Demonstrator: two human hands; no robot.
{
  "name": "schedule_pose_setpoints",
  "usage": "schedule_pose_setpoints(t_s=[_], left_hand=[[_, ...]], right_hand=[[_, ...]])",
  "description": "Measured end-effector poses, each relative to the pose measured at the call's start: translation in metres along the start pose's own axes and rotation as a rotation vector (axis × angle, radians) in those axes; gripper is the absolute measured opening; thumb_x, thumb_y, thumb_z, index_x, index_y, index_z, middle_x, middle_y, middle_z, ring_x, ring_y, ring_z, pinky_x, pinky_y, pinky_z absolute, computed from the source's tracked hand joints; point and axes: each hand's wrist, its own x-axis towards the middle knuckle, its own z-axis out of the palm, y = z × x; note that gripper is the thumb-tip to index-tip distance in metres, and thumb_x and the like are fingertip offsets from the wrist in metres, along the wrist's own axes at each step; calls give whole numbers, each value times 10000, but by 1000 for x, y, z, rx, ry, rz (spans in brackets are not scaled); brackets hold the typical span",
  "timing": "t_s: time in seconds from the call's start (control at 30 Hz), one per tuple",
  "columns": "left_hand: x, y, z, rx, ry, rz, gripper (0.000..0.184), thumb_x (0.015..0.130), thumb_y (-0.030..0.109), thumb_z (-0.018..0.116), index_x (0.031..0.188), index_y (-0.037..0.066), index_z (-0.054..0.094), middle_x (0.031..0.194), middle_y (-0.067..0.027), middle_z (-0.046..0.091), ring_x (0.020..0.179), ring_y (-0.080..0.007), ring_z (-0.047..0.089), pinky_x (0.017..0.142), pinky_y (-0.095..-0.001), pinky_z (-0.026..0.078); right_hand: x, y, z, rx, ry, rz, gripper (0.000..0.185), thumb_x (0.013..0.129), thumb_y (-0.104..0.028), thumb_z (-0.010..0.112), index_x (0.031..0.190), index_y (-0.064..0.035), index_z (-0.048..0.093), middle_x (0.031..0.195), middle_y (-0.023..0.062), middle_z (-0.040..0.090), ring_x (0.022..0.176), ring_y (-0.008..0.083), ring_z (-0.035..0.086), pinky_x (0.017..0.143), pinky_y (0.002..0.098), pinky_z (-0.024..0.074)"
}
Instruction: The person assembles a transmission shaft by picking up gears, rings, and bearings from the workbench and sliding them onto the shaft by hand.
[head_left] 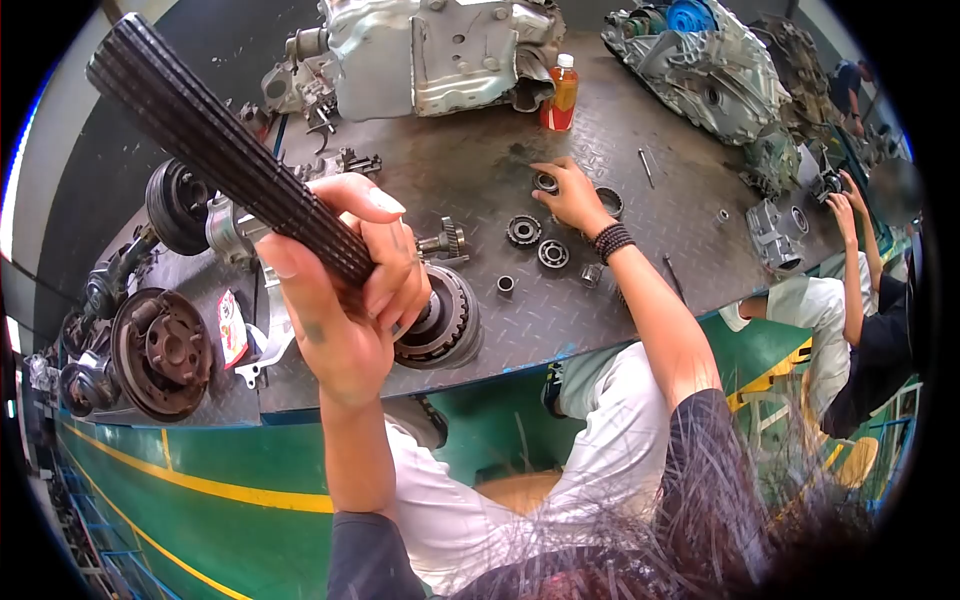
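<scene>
A long dark splined shaft (225, 150) rises toward the camera at upper left, with the fingers of my left hand (350, 300) wrapped round its lower end. Over the steel tabletop, my right hand (580, 198) pinches a small metal bearing ring (544, 183) between thumb and fingers. Beside that hand lies another ring (608, 203), partly behind the wrist. Closer to me are a toothed gear (523, 231), a round bearing (553, 254), a short sleeve (506, 286) and a small cylindrical part (591, 275). A large gear assembly (455, 325) stands partly hidden behind my left hand.
A big metal housing (450, 60) and a bottle of orange-red liquid (562, 98) stand at the back. Another housing (700, 75) is at back right. A rusty brake drum (160, 350) sits at left. At far right, a co-worker's hands (848, 205) touch a part.
</scene>
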Motion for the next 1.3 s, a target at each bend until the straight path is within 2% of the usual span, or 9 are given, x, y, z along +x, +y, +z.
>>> schedule_pose_setpoints(t_s=[0.13, 0.23, 0.4, 0.53, 0.73, 0.87, 0.97, 1.13, 1.3], left_hand=[[3, 1, -6, 51, -23, -11, 613, 1062, 690, 352, 1158, 106, 514, 643, 62, 307, 479, -40, 230, 408, -211, 228], [2, 2, -8, 51, 2, -26, 622, 1054, 702, 350, 1175, 115, 514, 642, 67, 303, 477, -41, 227, 419, -210, 226], [1, 3, -8, 60, -20, -21, 629, 1051, 705, 354, 1176, 109, 513, 637, 67, 304, 470, -40, 230, 408, -211, 228], [0, 3, -6, 47, -16, -15, 628, 1052, 701, 361, 1170, 101, 506, 633, 66, 306, 467, -39, 232, 402, -210, 229], [2, 3, -8, 47, -2, -6, 621, 1053, 694, 369, 1159, 96, 495, 630, 64, 305, 467, -37, 236, 395, -207, 226], [1, 5, -9, 43, 4, -5, 618, 1051, 695, 376, 1153, 97, 491, 629, 65, 304, 468, -36, 238, 394, -207, 225], [1, 5, -9, 45, 7, -5, 620, 1048, 699, 379, 1151, 97, 489, 629, 64, 305, 467, -36, 237, 393, -207, 223], [1, 5, -7, 37, 4, -11, 619, 1043, 702, 385, 1152, 102, 493, 628, 66, 307, 465, -36, 235, 395, -208, 225], [-1, 6, -9, 28, 10, -21, 618, 1041, 700, 395, 1162, 104, 501, 626, 68, 302, 468, -38, 237, 401, -210, 226]], right_hand=[[3, 0, -14, 782, -200, 334, 462, 982, -256, 759, 1366, -25, 643, 1155, 58, 686, 928, 99, 615, 871, 266, 522], [-1, -9, -30, 730, -171, 358, 486, 978, -229, 759, 1393, -21, 617, 1202, 71, 685, 900, 96, 612, 831, 264, 519], [4, 1, -41, 1369, -243, 546, 496, 1125, -419, 377, 1416, -83, 597, 1255, 97, 716, 862, 109, 619, 780, 257, 520], [0, -3, -19, 577, -131, 336, 387, 1115, -342, 460, 1327, -84, 655, 1048, 74, 759, 919, 112, 657, 809, 273, 531], [-14, -35, 0, -209, -257, 31, 368, 1024, -160, 555, 1378, -129, 652, 1475, 140, 579, 1374, 327, 528, 1173, 479, 386], [-7, -46, 3, -106, -7, -326, 540, 895, 7, 538, 1403, -144, 640, 1499, 129, 560, 1402, 330, 511, 1193, 477, 385], [-6, -53, 2, 104, -320, -206, 541, 886, 27, 538, 1393, -129, 644, 1485, 147, 566, 1331, 359, 563, 1125, 443, 461], [-2, -48, 4, 273, -72, -92, 399, 1001, -155, 672, 1398, -120, 650, 1199, 181, 734, 1003, 355, 722, 891, 407, 577], [2, -58, 0, 502, -180, 150, 325, 1011, -169, 656, 1310, -45, 689, 1146, 222, 745, 992, 380, 724, 892, 412, 574]])
